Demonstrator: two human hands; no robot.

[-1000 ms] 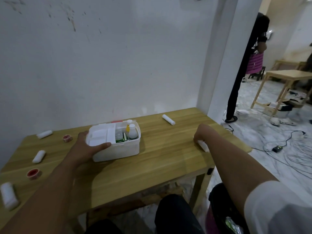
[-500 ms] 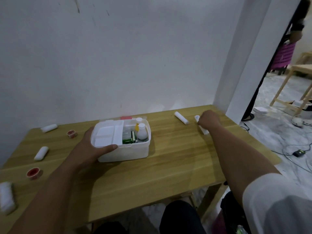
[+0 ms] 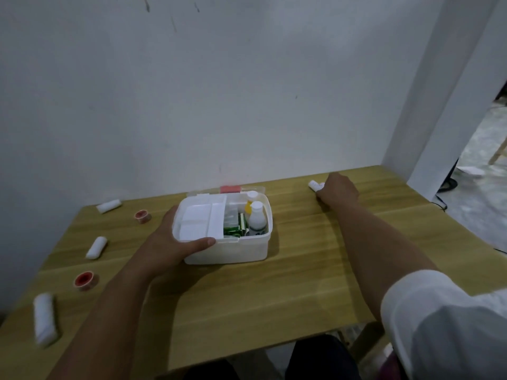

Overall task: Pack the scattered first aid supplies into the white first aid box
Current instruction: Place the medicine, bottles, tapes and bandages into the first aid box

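On the wooden table (image 3: 301,275), near its middle, sits the white first aid box (image 3: 227,249), open at the top. My left hand (image 3: 171,241) grips its near left corner, thumb laid along the front rim and fingers wrapped round the left side. Inside I see a white divided tray (image 3: 199,222) on the left, and on the right a white bottle (image 3: 257,219), a yellow-capped one behind it and a green packet (image 3: 233,230). My right hand (image 3: 336,192) reaches to the far right of the table, curled down over a white bandage roll (image 3: 314,185) whose end pokes out on the left; I cannot tell whether the fingers have closed on it. Well to the left of the box lie three more white rolls: one far (image 3: 109,205), one in the middle (image 3: 96,247), one near the front edge (image 3: 44,319). Two red tape rolls lie among them, one far (image 3: 142,216) and one nearer (image 3: 85,280). A pink item (image 3: 230,188) lies just behind the box against the wall.
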